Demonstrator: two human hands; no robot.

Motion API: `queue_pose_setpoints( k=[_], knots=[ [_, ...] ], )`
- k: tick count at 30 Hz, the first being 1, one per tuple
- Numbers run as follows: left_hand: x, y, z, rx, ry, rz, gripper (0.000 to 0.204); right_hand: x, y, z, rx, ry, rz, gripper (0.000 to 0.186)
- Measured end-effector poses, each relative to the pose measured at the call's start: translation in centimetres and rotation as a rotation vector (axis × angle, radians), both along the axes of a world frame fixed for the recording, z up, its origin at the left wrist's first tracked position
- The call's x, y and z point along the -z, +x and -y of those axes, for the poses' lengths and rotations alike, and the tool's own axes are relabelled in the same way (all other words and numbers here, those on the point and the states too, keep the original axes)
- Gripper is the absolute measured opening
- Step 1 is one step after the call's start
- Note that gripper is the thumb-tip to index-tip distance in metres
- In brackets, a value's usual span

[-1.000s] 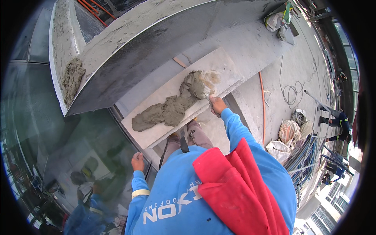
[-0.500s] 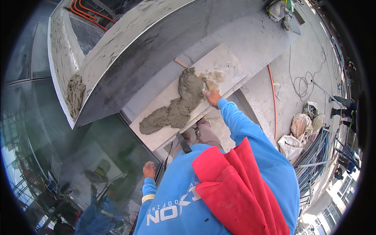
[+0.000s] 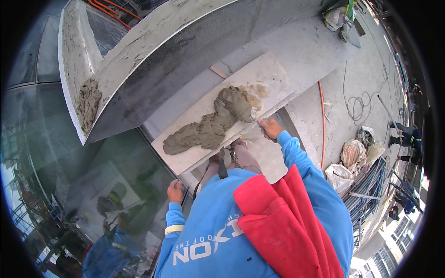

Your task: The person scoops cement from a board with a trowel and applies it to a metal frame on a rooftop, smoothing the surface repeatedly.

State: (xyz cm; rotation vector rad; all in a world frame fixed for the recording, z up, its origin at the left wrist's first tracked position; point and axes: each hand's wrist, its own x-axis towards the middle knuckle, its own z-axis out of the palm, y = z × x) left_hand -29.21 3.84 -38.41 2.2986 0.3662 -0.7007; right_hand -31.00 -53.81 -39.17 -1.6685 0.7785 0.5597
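My right hand (image 3: 271, 128) is closed round the handle of a trowel (image 3: 254, 116), just off the near edge of a pale board (image 3: 273, 72). The trowel's blade, only partly showing, touches the right end of a long heap of wet grey mortar (image 3: 208, 126) on that board. Down at the left, my left hand (image 3: 175, 191) has its fingers curled in, with nothing visible in them, beside a dark glass panel (image 3: 139, 171). Another lump of mortar (image 3: 89, 99) sits at the corner of the raised grey ledge.
A dark-faced curb (image 3: 171, 69) rises beyond the board, with a small flat strip (image 3: 218, 72) between them. An orange hose (image 3: 322, 125) crosses the floor at the right. Sacks (image 3: 340, 175), bundled pipes (image 3: 368, 187) and a loose cable (image 3: 359, 104) lie farther right, near other people.
My right hand has drawn back toward me and right with the trowel, off the board's edge. The mortar's right end looks pulled toward the near edge. My left hand shifted slightly.
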Motion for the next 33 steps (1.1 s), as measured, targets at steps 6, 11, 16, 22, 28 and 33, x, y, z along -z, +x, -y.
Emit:
queue_pose_setpoints(
  k=[6,11,16,22,28,33],
  knots=[
    [0.5,-2.4,-2.8,-0.102,0.012,-0.126,0.033,-4.7,2.0,0.4,-0.462,-0.896,0.143,0.031],
    [1.1,-2.4,-2.8,-0.234,-0.026,-0.093,0.031,-1.4,2.6,0.5,-0.652,-0.917,0.307,0.036],
    [1.4,-2.9,-0.1,-0.211,-0.081,-0.005,0.03,-1.0,5.1,2.1,-0.807,-0.834,0.147,0.033],
    [1.9,-5.6,2.4,-0.201,-0.084,0.013,0.035,-9.2,8.8,9.9,-0.809,-0.894,0.299,0.031],
    [0.7,-8.7,1.2,-0.139,0.055,-0.075,0.035,-4.5,16.6,12.6,-0.821,-0.803,0.131,0.036],
    [-1.1,-10.5,-0.8,-0.264,0.067,0.013,0.03,0.2,18.6,8.2,-0.989,-0.668,0.138,0.036]
  ],
)
